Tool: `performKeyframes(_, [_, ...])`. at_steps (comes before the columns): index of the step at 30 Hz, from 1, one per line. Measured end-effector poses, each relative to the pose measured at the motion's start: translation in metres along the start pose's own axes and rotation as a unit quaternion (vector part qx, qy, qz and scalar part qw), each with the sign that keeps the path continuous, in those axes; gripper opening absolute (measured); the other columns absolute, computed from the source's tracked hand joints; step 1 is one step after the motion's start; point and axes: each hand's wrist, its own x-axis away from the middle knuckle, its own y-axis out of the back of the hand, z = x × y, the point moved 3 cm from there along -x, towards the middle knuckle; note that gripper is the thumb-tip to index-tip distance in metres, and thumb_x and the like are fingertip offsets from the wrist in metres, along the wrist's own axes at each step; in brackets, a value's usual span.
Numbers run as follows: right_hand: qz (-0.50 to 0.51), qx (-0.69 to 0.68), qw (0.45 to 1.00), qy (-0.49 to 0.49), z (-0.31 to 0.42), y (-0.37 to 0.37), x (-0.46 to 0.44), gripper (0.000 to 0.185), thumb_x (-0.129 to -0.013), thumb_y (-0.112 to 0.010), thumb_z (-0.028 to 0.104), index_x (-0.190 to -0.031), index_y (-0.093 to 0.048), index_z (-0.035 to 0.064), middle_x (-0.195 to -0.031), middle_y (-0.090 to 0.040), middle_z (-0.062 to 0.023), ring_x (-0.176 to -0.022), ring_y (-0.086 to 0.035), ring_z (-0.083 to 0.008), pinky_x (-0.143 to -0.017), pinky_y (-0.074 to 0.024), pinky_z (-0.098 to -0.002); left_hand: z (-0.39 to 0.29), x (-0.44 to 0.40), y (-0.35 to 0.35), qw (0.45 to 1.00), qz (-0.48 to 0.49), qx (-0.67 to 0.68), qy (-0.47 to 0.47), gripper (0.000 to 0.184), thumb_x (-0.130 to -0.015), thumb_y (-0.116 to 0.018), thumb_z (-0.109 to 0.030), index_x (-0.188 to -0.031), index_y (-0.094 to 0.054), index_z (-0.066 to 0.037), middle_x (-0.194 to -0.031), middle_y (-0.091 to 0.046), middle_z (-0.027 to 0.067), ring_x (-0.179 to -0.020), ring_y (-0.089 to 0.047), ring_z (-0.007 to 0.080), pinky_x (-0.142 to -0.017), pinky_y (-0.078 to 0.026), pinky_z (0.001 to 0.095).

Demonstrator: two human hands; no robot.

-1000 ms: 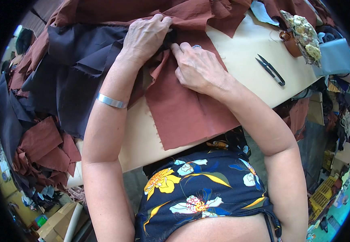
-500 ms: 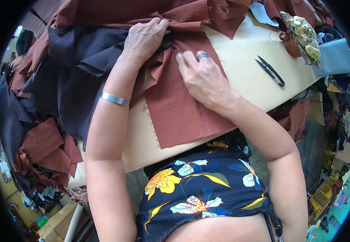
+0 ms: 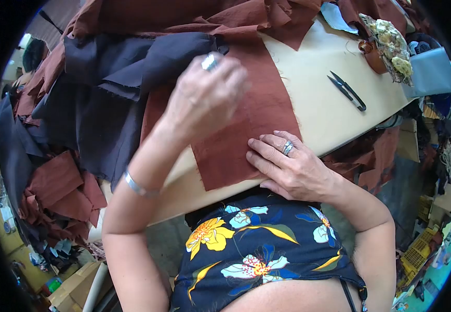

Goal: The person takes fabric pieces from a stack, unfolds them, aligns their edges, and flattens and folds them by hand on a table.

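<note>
A reddish-brown piece of cloth (image 3: 267, 99) lies spread flat on the cream table, its sides frayed. My right hand (image 3: 290, 166) rests on its near right part, with fingers stretched out and pressing lightly on the fabric. Over the cloth's left part is my left hand (image 3: 204, 96), blurred by motion. Its fingers look bent, and I cannot tell whether they hold anything. Dark, nearly black cloth (image 3: 101, 78) lies in folds just left of that hand.
Black thread snips (image 3: 347, 91) lie on the cream tabletop (image 3: 319, 114) to the right. Beyond them stand a brown pot (image 3: 373, 57), a rough yellowish block (image 3: 389, 47) and a grey-blue container (image 3: 436, 73). Brown scraps (image 3: 59, 192) pile up at the left.
My left hand has come back toward me from the cloth's far edge. My right hand has slid nearer the front edge and flattened. The brown cloth's bunched fold is now smoothed out.
</note>
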Motion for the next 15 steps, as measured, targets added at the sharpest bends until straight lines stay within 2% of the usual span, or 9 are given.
performKeyframes(1, [-0.012,0.006,1.0,0.012,-0.001,-0.003,0.001,0.048,-0.068,-0.069,0.023,-0.109,-0.058,0.0001,-0.118,-0.053,-0.0143,-0.108,-0.051,-0.0283,-0.096,-0.0389,-0.0442,-0.01,0.008,-0.007,1.0,0.025,0.0,0.017,0.02,-0.081,-0.062,-0.014,-0.097,-0.06,-0.003,-0.104,-0.059,0.0107,-0.101,-0.055,0.0247,-0.084,-0.045,0.0357])
performKeyframes(2, [-0.032,0.02,0.999,0.021,-0.002,-0.005,0.002,0.045,-0.068,-0.068,0.022,-0.107,-0.059,0.0004,-0.116,-0.054,-0.0139,-0.106,-0.052,-0.0278,-0.093,-0.0405,-0.0437,-0.01,0.015,-0.016,0.998,0.039,-0.025,0.052,0.026,-0.083,-0.059,-0.015,-0.104,-0.059,0.0,-0.11,-0.057,0.0133,-0.103,-0.054,0.0273,-0.087,-0.045,0.0365])
performKeyframes(4, [-0.073,0.046,0.996,0.039,-0.005,-0.011,0.002,0.039,-0.069,-0.066,0.019,-0.103,-0.061,0.0009,-0.111,-0.058,-0.0133,-0.102,-0.055,-0.0268,-0.089,-0.0439,-0.0426,0.0,0.022,-0.028,0.996,0.03,-0.027,0.078,0.03,-0.084,-0.057,-0.014,-0.109,-0.056,0.002,-0.114,-0.056,0.0145,-0.105,-0.053,0.0291,-0.091,-0.043,0.036])
performKeyframes(7, [-0.148,0.094,0.981,0.08,-0.008,-0.016,-0.003,0.024,-0.069,-0.058,0.014,-0.088,-0.062,0.0005,-0.095,-0.061,-0.0132,-0.089,-0.06,-0.0233,-0.078,-0.0487,-0.0373,0.005,0.024,-0.034,0.994,0.046,-0.036,0.095,0.033,-0.087,-0.054,-0.014,-0.115,-0.053,0.003,-0.121,-0.052,0.016,-0.11,-0.05,0.0314,-0.096,-0.04,0.0354])
performKeyframes(10, [-0.175,0.043,0.982,0.063,-0.011,-0.018,-0.008,0.02,-0.068,-0.056,0.014,-0.083,-0.061,0.0017,-0.093,-0.061,-0.0118,-0.086,-0.061,-0.0212,-0.078,-0.049,-0.036,0.006,0.023,-0.036,0.994,0.031,-0.051,0.093,0.034,-0.087,-0.053,-0.015,-0.114,-0.053,0.004,-0.121,-0.052,0.017,-0.11,-0.05,0.0312,-0.095,-0.041,0.0355])
performKeyframes(15, [-0.197,0.045,0.977,0.061,-0.004,-0.017,-0.006,0.018,-0.067,-0.057,0.014,-0.081,-0.06,0.0027,-0.091,-0.062,-0.0104,-0.084,-0.062,-0.0197,-0.078,-0.0495,-0.035,0.005,0.023,-0.039,0.991,0.03,-0.047,0.118,0.04,-0.087,-0.054,-0.022,-0.114,-0.052,0.006,-0.121,-0.051,0.0177,-0.109,-0.05,0.0308,-0.093,-0.042,0.037])
